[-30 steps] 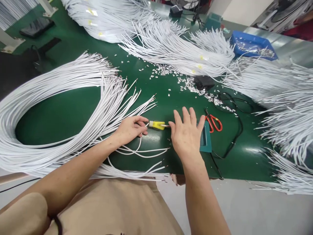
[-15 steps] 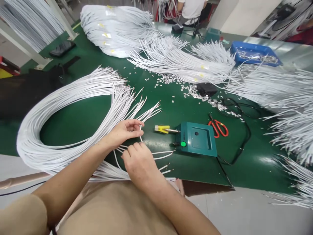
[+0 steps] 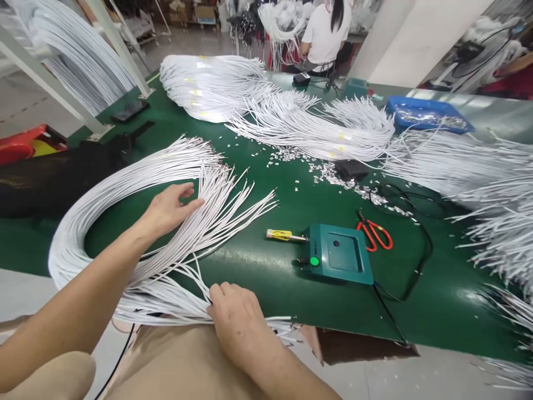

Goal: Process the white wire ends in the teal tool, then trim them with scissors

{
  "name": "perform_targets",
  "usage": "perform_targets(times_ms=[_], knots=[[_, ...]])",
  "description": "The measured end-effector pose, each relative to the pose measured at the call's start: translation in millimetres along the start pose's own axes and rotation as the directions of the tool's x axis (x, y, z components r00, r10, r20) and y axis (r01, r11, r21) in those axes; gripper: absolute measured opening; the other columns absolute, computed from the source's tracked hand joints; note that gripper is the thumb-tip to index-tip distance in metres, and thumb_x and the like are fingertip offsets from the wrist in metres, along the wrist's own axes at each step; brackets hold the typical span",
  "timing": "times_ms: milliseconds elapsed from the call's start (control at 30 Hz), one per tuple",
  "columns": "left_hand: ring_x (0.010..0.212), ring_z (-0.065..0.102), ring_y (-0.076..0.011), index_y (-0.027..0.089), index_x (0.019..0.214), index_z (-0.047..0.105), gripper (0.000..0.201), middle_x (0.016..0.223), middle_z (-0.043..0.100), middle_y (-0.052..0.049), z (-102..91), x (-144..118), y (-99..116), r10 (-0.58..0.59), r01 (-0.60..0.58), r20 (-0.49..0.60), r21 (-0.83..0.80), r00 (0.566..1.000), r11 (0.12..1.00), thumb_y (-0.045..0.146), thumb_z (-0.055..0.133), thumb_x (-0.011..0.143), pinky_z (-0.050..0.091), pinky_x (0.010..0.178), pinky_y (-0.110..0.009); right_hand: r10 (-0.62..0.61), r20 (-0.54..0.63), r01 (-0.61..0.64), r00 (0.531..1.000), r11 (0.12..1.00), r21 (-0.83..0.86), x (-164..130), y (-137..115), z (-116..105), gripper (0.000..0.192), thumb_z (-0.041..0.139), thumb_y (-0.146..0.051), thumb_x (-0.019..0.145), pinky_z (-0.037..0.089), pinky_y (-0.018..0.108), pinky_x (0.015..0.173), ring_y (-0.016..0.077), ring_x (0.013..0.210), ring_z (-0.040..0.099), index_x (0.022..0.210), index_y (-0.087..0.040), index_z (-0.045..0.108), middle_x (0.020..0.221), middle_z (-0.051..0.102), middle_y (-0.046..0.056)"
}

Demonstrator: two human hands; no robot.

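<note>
White wires point(image 3: 69, 233) in two batches; work looks midway, finished share unclear. Left hand point(image 3: 169, 211) open; right hand point(image 3: 236, 315) curled, hold unclear.

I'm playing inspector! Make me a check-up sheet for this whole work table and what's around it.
Surface: green tabletop, shiny in places.
Work things: looped white wires; teal device with a green button.
Clutter: silver bits scattered; red-handled cutters beside the device.
Hands: left hand open over the loop; right hand curled at wires near the table edge, grip hidden.
Cables: black cords lie loose right of the device.
Surroundings: person in a white shirt beyond the table.
</note>
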State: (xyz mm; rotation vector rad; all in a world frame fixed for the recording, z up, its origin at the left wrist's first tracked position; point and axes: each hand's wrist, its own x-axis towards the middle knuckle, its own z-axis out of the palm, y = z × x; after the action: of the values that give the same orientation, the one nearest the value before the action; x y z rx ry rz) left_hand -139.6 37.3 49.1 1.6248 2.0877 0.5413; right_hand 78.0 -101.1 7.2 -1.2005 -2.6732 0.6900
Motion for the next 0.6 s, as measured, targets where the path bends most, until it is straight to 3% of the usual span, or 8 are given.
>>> perform_targets(times_ms=[67,167,300,433,600], knots=[[0.103,0.061,-0.0323,0.013,0.127,0.054,0.076,0.116,0.064,-0.015,8.1,6.1,-6.5,-0.095,0.097,0.119,-0.005,0.988,0.995,0.059,0.064,0.067,0.046,0.089,-0.041,0.001,0.011,-0.001,1.0,1.0,0.014,3.4,1.5,-0.8,0.012,0.055,-0.016,0.084,0.031,0.031,0.056,0.0178,0.068,0.053,0.085,-0.023,0.044,0.078,0.057,-0.001],[0.091,0.066,-0.0289,0.016,0.111,0.063,0.063,0.104,0.07,-0.011,21.6,2.8,-6.0,-0.13,0.22,0.294,-0.297,0.947,0.929,0.055,0.071,0.063,0.05,0.08,-0.037,0.02,0.0,-0.02,1.0,0.999,0.048,4.2,3.2,-1.2,0.013,0.054,-0.016,0.085,0.031,0.031,0.059,0.0178,0.071,0.054,0.086,-0.023,0.044,0.08,0.058,-0.002],[0.058,0.063,-0.0171,0.015,0.094,0.066,0.039,0.073,0.07,-0.004,23.9,-25.3,3.1,-0.124,0.471,0.506,-0.649,0.854,0.597,0.041,0.075,0.067,0.05,0.056,-0.026,0.046,-0.006,-0.045,0.999,0.995,0.093,2.5,6.0,-2.1,0.011,0.054,-0.016,0.085,0.032,0.03,0.063,0.0173,0.074,0.056,0.086,-0.023,0.045,0.082,0.06,-0.002],[0.076,0.068,-0.0156,0.016,0.104,0.067,0.035,0.094,0.073,-0.007,15.5,-59.7,6.7,-0.143,0.535,0.52,-0.769,0.842,0.351,0.031,0.073,0.073,0.054,0.068,-0.021,0.074,0.035,-0.079,0.997,0.98,0.182,5.1,11.3,-9.2,0.007,0.053,-0.018,0.086,0.033,0.027,0.065,0.0155,0.074,0.058,0.083,-0.022,0.049,0.08,0.062,-0.003],[0.105,0.064,-0.0185,0.021,0.113,0.064,0.038,0.125,0.063,-0.007,13.7,-72.4,-2.6,-0.236,0.564,0.524,-0.811,0.818,0.154,0.022,0.071,0.076,0.054,0.087,-0.023,0.103,0.062,-0.118,0.993,0.941,0.319,8.2,19.6,-16.3,0.007,0.052,-0.018,0.087,0.035,0.024,0.065,0.012,0.073,0.059,0.082,-0.022,0.055,0.079,0.064,-0.004]])
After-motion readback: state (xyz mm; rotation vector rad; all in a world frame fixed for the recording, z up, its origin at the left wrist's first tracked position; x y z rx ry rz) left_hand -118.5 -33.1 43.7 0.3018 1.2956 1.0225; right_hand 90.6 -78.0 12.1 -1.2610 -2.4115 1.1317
